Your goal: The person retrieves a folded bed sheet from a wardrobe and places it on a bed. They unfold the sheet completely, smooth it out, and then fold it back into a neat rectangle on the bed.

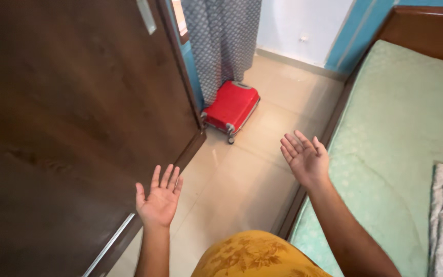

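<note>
Both hands are empty, palms up, fingers spread: left hand (159,197) low centre beside the dark wardrobe door (73,118), right hand (306,158) over the green mattress (401,133) edge. Red suitcase (230,106) lies beyond (upper centre), part-hidden by the curtain (222,41).

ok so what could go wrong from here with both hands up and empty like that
1. The left hand is open, palm up, close to the dark wooden wardrobe; a swing that way could knock the knuckles on its edge.
2. The right hand hangs over the bed frame edge, so it might clip it.
3. The red suitcase lies on the floor ahead in the narrow gap, a possible trip hazard.
</note>
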